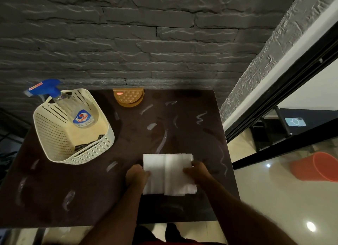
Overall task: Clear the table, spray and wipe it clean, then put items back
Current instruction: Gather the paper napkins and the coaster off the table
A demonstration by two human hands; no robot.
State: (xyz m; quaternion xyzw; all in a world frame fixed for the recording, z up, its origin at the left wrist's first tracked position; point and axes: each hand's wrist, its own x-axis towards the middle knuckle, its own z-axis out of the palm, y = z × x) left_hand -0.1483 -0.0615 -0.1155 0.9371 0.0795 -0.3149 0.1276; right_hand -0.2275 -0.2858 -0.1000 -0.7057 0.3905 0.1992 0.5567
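Lying flat on the dark brown table [192, 138], low and right of the frame's centre, a folded white tissue stack [169, 173] is held by 2 hands. The left hand [137, 175] is placed at the stack's left edge with its fingers curled against the paper; the right hand [198, 171] is closed over the right edge, thumb on top, so the paper is pinched there. Both bare forearms are seen rising from the bottom of the frame.

Pale smears and squiggles are scattered across the tabletop, most thickly through the middle and toward the right edge.

At the left of the frame, a cream perforated basket [53, 135] is set on the table. A clear spray bottle [73, 109] with a blue trigger head and a "Colin" label is leaned inside it, the head sticking out over the basket's far rim. Something dark is seen at the basket's near end, but what it is cannot be told.

At the table's far edge, against the grey stone-textured wall [146, 34], a tan half-round holder [129, 96] is stood upright.

In the lower right, beyond a black-framed glass panel, an orange bucket [318, 169] is seen lying on the glossy floor.
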